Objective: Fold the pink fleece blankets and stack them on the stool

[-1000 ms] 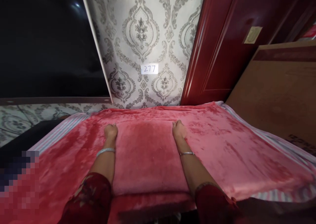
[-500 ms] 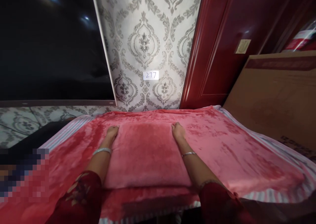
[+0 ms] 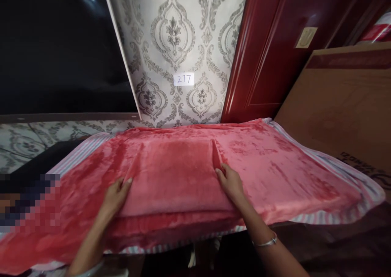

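A pinkish-red plush blanket [image 3: 287, 167] with a striped border lies spread in front of me. A flat rectangle of the same plush [image 3: 177, 171] is raised in its middle; whether it is a fold of the blanket or a separate piece, I cannot tell. My left hand [image 3: 116, 197] pinches the rectangle's left edge near its front corner. On the opposite side, my right hand [image 3: 232, 183] grips the right edge between thumb and fingers, where the cloth is lifted into a ridge. Some fingertips of both hands are hidden in the cloth.
A large black screen [image 3: 61, 57] is at the left, in front of patterned wallpaper [image 3: 172, 32] bearing a white "277" label [image 3: 183, 79]. Dark red wood panelling [image 3: 265, 65] stands behind, and a big cardboard box [image 3: 345, 106] is at the right.
Both hands have come from the rectangle's far corners toward me along its sides. The side edges now stand up in ridges. My view has tilted down slightly.
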The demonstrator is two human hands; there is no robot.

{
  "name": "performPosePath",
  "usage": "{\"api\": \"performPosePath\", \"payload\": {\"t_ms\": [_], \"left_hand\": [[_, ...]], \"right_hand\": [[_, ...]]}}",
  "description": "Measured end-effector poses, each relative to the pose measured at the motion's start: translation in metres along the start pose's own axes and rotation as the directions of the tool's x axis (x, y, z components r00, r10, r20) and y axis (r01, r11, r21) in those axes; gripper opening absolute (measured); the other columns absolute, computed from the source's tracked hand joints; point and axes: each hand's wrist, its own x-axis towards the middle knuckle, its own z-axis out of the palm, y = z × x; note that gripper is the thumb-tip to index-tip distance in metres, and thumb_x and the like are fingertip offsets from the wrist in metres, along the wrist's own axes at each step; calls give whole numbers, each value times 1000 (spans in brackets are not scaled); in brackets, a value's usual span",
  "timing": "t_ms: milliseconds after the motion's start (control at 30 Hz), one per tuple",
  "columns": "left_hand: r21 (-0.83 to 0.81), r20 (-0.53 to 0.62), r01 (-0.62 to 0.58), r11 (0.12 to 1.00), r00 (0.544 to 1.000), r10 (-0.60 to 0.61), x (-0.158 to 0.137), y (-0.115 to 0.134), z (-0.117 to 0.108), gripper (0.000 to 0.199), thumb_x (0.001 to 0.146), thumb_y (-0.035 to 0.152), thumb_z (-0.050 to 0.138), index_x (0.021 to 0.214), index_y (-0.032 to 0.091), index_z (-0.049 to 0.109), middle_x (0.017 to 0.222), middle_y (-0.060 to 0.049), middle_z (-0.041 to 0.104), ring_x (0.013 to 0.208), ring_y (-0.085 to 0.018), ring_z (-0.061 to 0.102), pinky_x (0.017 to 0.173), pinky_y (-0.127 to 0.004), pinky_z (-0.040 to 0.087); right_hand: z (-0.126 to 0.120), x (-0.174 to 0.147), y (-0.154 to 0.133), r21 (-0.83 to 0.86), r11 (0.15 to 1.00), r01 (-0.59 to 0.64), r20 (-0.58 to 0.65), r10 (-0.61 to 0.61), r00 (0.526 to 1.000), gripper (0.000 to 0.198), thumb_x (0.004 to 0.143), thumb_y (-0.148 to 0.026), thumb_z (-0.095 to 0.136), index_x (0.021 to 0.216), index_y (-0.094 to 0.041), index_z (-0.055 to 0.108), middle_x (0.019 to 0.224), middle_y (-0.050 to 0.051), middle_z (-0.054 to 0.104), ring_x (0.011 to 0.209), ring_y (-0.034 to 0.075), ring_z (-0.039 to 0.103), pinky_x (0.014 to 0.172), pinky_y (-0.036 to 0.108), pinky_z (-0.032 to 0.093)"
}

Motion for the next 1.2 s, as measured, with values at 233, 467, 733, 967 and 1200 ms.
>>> {"api": "performPosePath", "payload": {"t_ms": [233, 467, 733, 967, 1200], "left_hand": [[123, 20, 67, 990, 997, -70, -9, 5, 0, 18, 80, 37, 45, 69, 25, 52, 71, -7, 68, 76, -28, 67, 71, -34, 50], [14, -23, 55, 998, 998, -55, -22, 1, -2, 25, 78, 45, 43, 72, 25, 56, 69, -5, 67, 72, -26, 65, 67, -34, 49], [-40, 49, 38, 998, 998, -36, -56, -21, -26, 52, 65, 72, 57, 83, 25, 66, 81, -5, 72, 80, -28, 67, 73, -38, 56], [-37, 176, -153, 988, 972, 157, -53, -56, -29, 46, 61, 61, 68, 94, 29, 72, 121, -8, 72, 118, -35, 62, 107, -48, 47], [14, 154, -275, 961, 951, 269, -51, -74, -20, 51, 68, 60, 61, 105, 26, 69, 126, -10, 68, 122, -34, 61, 108, -47, 46]], "right_hand": [[3, -6, 18, 104, 993, -62, -148, 77, 986, 24, 91, -28, 40, 77, -21, 57, 77, 9, 68, 70, 22, 61, 64, 29, 39], [-2, -23, 26, 258, 966, -10, -204, 65, 977, 34, 87, -47, 43, 87, -19, 61, 71, 6, 65, 64, 21, 57, 61, 29, 42], [-9, -85, 44, 316, 947, 62, -177, -5, 984, 60, 87, -54, 55, 133, -17, 55, 72, 0, 61, 60, 18, 58, 57, 27, 47], [6, -113, 70, 130, 936, 327, -225, -293, 929, 59, 92, -39, 53, 149, -27, 40, 132, 12, 59, 118, 28, 58, 98, 45, 49], [13, -112, 67, -49, 930, 366, -271, -365, 891, 72, 86, -13, 47, 153, -36, 34, 121, 10, 51, 110, 28, 54, 92, 48, 52]]}}
